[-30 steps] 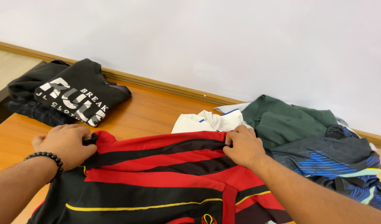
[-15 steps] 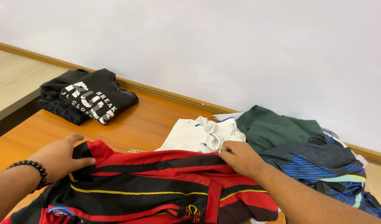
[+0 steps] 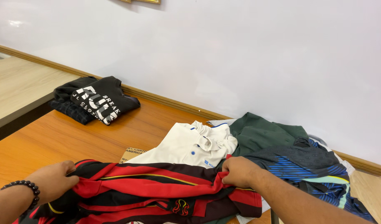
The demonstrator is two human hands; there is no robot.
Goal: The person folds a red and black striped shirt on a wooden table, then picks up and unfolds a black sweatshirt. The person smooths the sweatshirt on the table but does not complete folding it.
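Red-and-black striped jersey [image 3: 157,188] lies bunched at the near edge of the tabletop [image 3: 95,137], folded over once lengthwise, not yet a neat fold. Left hand [image 3: 53,180] closed, pinching its left end; right hand [image 3: 238,172] closed, gripping its right end. One black printed tee [image 3: 97,99] already folded at the far left edge. Unfolded, waiting: white polo [image 3: 190,145] just behind the jersey, green shirt [image 3: 265,135] and dark blue-patterned garment [image 3: 311,166] piled at the far right. Small tan card label [image 3: 131,152] peeks out under the polo; its print is too small to read.
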